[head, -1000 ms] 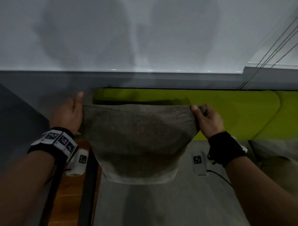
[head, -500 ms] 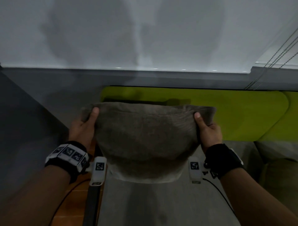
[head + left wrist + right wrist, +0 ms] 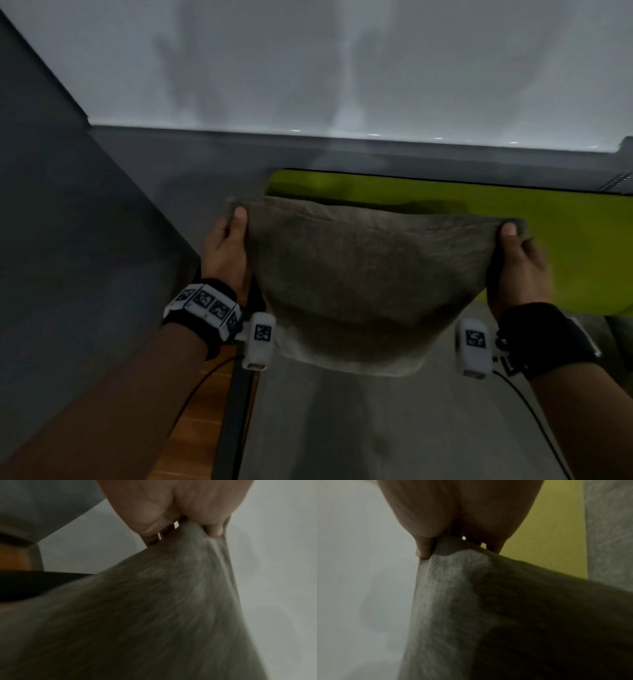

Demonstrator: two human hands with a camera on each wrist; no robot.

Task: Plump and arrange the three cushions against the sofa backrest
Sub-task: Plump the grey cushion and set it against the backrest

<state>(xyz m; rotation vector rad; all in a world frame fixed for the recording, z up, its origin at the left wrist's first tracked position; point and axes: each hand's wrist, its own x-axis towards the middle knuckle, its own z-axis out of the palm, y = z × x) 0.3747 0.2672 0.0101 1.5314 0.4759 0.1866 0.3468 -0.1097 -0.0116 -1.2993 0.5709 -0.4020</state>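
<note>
1. A grey-brown cushion (image 3: 363, 284) hangs in the air in front of the person, held up by its two upper corners. Its top edge is stretched between the hands and its body sags into a rounded belly below.

2. The left hand (image 3: 224, 253) pinches the cushion's upper left corner. In the head view the thumb lies on the near face of the fabric and the fingers go behind it. The left wrist view shows the fabric (image 3: 154, 608) gathered into a point and squeezed between thumb and fingers (image 3: 214, 530).

3. The right hand (image 3: 519, 267) pinches the upper right corner in the same way, thumb on the near face. In the right wrist view the corner of the cushion (image 3: 488, 601) is bunched between the thumb (image 3: 424, 549) and the curled fingers.

4. Behind the cushion stands the sofa's lime-green backrest (image 3: 565, 240), running off to the right. The cushion's top edge sits a little below the top of the backrest; whether the two touch cannot be told.

5. Under the cushion lies the grey sofa seat (image 3: 376, 428). The cushion's lower edge hangs close over it; contact cannot be made out.

6. At the left of the seat runs a dark frame edge (image 3: 233, 421), and beside it a strip of wooden floor (image 3: 195, 428) shows.

7. A pale wall (image 3: 342, 68) fills the upper part of the head view, above a grey ledge (image 3: 205, 150).

8. Each wrist carries a black band with a small white camera unit, left (image 3: 259, 339) and right (image 3: 474, 346).
</note>
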